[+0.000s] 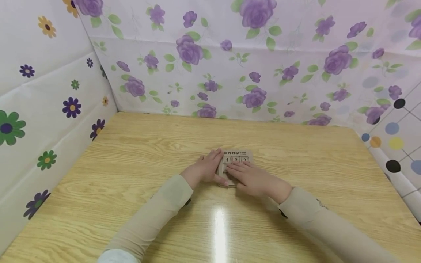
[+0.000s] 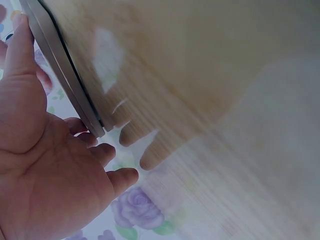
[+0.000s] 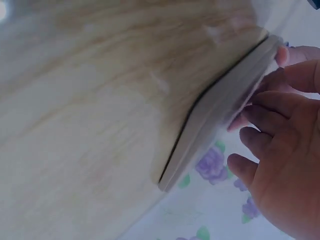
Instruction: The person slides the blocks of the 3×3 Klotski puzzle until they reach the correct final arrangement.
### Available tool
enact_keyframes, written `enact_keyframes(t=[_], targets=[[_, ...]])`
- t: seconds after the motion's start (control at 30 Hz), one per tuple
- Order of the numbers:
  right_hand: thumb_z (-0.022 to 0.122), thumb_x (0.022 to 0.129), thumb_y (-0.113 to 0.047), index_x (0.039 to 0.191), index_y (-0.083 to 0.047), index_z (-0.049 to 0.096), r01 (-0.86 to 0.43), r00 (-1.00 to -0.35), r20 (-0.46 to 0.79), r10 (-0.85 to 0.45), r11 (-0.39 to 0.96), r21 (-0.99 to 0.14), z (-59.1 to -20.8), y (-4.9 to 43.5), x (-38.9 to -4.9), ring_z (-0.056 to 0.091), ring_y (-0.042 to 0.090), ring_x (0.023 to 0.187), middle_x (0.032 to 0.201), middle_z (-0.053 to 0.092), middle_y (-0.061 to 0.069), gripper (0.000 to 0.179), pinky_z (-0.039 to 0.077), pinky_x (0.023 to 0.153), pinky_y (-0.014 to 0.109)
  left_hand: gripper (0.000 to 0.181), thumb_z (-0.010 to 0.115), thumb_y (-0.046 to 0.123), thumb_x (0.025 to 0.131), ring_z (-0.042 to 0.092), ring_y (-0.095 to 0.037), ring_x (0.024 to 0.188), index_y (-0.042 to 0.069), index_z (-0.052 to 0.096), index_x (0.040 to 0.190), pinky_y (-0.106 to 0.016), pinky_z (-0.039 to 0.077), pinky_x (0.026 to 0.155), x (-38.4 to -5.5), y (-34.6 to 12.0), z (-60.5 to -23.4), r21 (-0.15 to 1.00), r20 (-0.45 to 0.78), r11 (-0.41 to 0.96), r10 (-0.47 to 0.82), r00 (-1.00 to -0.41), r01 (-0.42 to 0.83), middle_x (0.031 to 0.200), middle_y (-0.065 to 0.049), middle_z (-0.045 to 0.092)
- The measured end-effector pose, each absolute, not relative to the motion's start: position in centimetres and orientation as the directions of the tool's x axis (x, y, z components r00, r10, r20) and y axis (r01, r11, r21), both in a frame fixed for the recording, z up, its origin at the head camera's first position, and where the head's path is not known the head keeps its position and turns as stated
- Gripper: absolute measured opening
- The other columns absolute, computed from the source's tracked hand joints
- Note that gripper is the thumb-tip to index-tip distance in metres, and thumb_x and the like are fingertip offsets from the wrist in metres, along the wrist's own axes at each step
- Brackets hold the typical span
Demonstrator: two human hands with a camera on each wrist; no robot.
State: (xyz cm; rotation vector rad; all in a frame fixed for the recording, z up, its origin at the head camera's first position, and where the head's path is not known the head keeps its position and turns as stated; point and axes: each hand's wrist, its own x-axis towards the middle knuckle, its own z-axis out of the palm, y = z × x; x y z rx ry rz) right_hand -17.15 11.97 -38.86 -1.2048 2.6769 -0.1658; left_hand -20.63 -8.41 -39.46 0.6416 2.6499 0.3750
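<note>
A flat number sliding puzzle (image 1: 237,153) lies on the table, its title strip and the tiles 1, 2 and 3 showing on the far side. My left hand (image 1: 207,168) grips its left side, thumb at the near edge and fingers by the far left corner. In the left wrist view the thumb (image 2: 21,50) lies along the board's edge (image 2: 67,75). Over the lower rows spreads my right hand (image 1: 254,179), its fairly straight fingertips touching the tiles and hiding most of them. The right wrist view shows the board's thin side (image 3: 210,115) beside those fingers.
The glossy wood-grain table (image 1: 158,138) reflects a bright light near its front. A purple-flowered sheet (image 1: 223,73) hangs behind it, a flower-patterned sheet (image 1: 49,109) on the left, and a dotted sheet (image 1: 401,146) on the right.
</note>
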Motion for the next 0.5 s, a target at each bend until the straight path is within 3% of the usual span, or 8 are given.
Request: enact_keyframes(t=[0.3, 0.5], targets=[[0.048, 0.094, -0.019, 0.145, 0.0, 0.035, -0.736, -0.64, -0.147, -0.754, 0.657, -0.165, -39.2, 11.7, -16.6, 0.026, 0.032, 0.142, 0.153, 0.032, 0.014, 0.056, 0.016, 0.117, 0.052, 0.116, 0.07, 0.061, 0.073, 0.002, -0.026, 0.148, 0.009, 0.004, 0.154, -0.05, 0.009, 0.119, -20.8, -8.5, -39.6, 0.334, -0.305, 0.864, 0.477, -0.824, 0.376, 0.161, -0.006, -0.002], [0.049, 0.092, -0.016, 0.145, 0.001, 0.034, -0.734, -0.622, -0.166, -0.765, 0.644, -0.215, -39.3, 11.8, -15.5, 0.025, 0.032, 0.143, 0.153, 0.032, 0.014, 0.058, 0.016, 0.118, 0.052, 0.117, 0.071, 0.06, 0.073, 0.001, -0.026, 0.148, 0.009, 0.004, 0.154, -0.051, 0.008, 0.119, -20.8, -8.5, -39.6, 0.348, -0.309, 0.863, 0.475, -0.824, 0.367, 0.161, -0.007, -0.002]])
